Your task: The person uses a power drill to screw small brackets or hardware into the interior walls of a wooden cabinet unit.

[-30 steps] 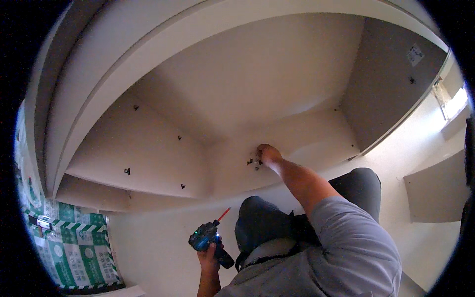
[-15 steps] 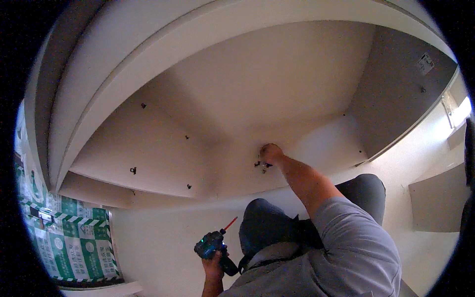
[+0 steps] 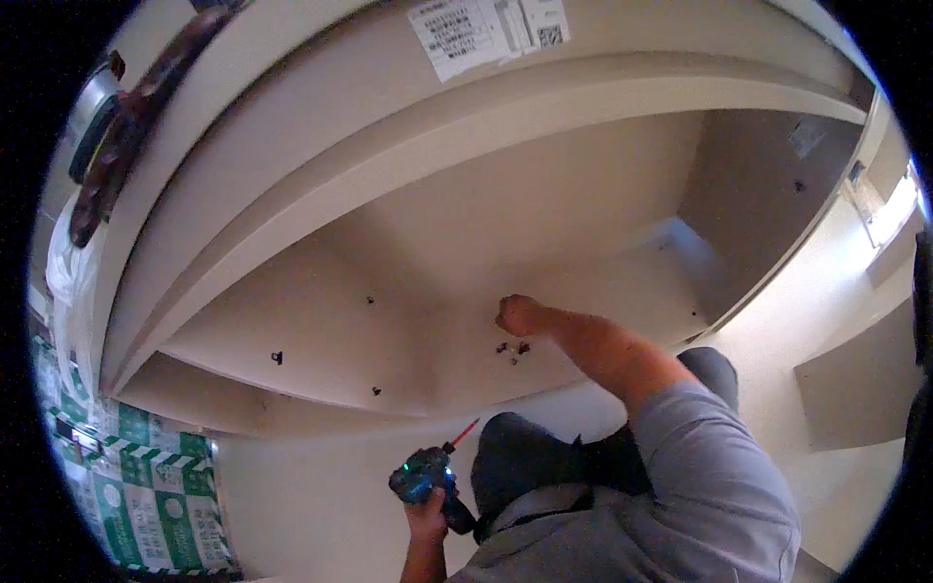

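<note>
A teal and black cordless drill (image 3: pixel 424 474) with a long red bit is gripped by its handle in my left hand (image 3: pixel 428 517), beside my knee. The bit points up and to the right. My right hand (image 3: pixel 520 316) is closed over the bottom panel of a beige cabinet (image 3: pixel 603 97), fingers curled and turned away; anything in them is hidden. Just nearer to me lies a small cluster of dark fittings (image 3: pixel 513 352). Several similar dark fittings, such as a bracket-like one (image 3: pixel 277 358), sit on the cabinet's left side panel.
A printed white label (image 3: pixel 489 35) is stuck to the board above the opening. Green and white protective sheeting (image 3: pixel 146 496) covers a surface at lower left. The cabinet's right side wall (image 3: pixel 768 185) carries another label. My bent knees are close to the front edge.
My right hand has come away from the cluster of fittings and moved farther in, leaving them in plain sight. The view has shifted, showing more above the opening. My left hand still holds the drill.
</note>
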A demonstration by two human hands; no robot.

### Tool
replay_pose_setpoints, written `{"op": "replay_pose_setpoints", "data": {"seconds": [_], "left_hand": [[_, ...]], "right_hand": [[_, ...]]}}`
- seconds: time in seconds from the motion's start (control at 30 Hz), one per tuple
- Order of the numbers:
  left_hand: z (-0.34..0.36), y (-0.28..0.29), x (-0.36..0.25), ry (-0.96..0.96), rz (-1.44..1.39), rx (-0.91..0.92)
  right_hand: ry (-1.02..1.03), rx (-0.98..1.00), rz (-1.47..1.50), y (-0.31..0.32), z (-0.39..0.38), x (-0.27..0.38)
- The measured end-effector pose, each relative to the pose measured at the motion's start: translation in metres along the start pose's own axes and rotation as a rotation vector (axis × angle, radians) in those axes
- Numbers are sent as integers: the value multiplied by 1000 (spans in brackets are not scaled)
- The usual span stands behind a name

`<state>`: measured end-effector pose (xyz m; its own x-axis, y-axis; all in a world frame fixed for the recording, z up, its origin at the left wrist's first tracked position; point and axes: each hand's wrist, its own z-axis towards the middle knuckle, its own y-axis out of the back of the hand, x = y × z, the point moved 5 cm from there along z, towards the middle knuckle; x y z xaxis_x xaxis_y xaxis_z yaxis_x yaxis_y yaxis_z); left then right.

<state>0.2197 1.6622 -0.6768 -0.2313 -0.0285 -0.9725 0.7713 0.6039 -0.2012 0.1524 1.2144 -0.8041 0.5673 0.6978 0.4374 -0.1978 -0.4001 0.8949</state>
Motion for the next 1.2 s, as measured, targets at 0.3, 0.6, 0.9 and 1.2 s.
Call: {"op": "replay_pose_setpoints", "data": {"seconds": [0.3,0.6,0.9,1.2], "left_hand": [[33,-58,-1,60,-267,171],[32,-73,-12,-6,-219,318],[22,-79,-35,-201,-182,331],[15,-99,-60,-292,-65,224]], "right_hand": [[342,243,476,177,-179,123],[281,199,705,190,-241,136],[221,38,512,207,-256,155],[228,-75,690,216,-259,142]]}}
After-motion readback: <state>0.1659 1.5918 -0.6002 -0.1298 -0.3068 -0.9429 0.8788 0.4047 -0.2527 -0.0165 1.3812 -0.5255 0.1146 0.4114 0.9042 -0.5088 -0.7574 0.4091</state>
